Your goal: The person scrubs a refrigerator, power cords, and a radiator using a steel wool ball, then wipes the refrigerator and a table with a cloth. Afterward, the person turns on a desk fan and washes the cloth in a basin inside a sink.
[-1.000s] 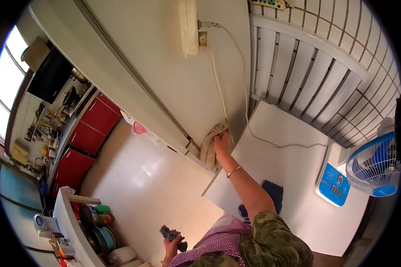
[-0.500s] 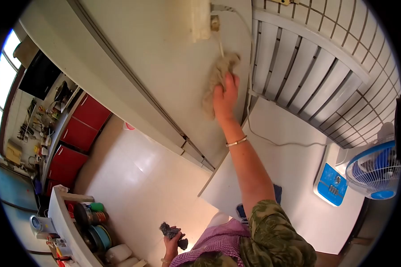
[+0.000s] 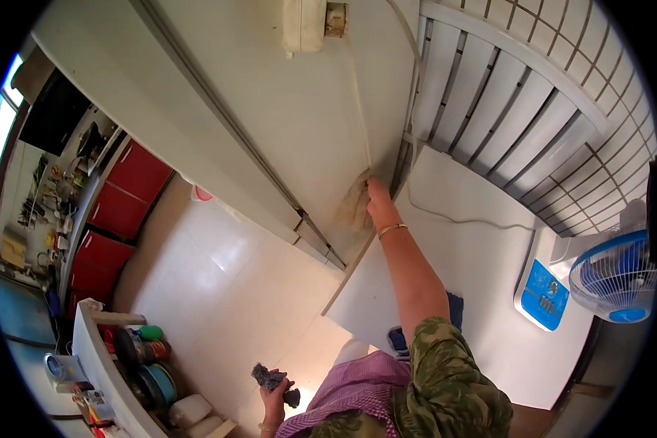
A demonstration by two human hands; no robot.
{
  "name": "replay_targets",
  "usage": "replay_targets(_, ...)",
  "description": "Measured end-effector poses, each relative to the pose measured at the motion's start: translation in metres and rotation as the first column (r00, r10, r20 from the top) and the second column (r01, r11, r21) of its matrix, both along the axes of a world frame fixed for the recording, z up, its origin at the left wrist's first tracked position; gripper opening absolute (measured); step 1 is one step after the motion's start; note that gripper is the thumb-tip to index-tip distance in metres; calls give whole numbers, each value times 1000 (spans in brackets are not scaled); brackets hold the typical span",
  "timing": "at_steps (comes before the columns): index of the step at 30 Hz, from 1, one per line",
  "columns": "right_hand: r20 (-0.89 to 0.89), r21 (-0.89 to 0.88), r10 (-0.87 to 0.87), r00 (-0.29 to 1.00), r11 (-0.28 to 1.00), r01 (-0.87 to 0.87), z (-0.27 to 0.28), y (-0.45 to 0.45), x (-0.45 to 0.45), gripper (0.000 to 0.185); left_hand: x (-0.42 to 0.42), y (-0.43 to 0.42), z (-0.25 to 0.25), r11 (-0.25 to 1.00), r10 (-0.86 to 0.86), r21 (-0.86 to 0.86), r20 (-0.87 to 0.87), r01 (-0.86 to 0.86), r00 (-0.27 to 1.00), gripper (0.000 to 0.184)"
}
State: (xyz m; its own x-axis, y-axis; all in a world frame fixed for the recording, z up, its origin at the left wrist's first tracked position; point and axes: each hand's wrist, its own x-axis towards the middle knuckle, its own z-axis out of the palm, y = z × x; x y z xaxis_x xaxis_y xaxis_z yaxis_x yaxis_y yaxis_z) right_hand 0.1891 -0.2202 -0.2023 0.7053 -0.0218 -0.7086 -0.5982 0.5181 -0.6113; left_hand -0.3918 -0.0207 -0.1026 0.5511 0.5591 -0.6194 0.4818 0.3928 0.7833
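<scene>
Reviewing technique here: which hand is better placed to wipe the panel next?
Likely the right hand: it holds the cloth against the panel. The left hand is farther off, holding a dark bundle.

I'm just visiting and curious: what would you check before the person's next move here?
1. Right hand gripping the beige cloth: ok.
2. Cloth flat against the pale panel: cannot tell; it is blurred.
3. Thin cord on the panel well away from the cloth: not ok; it runs down to it.
4. Left hand holding the dark grey bundle away from the panel: ok.
5. Fan switched off: cannot tell.
</scene>
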Motion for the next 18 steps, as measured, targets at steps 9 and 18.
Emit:
replay_targets(9, 770, -516, 213, 601, 762, 391, 142, 14, -32, 41, 0, -4, -7, 998, -16, -68, -11, 15, 1000, 39)
replay_targets(18, 780, -356, -5, 626, 819, 451, 65, -27, -51, 46, 2, 2, -9, 998, 16, -55, -4, -17, 1000, 39)
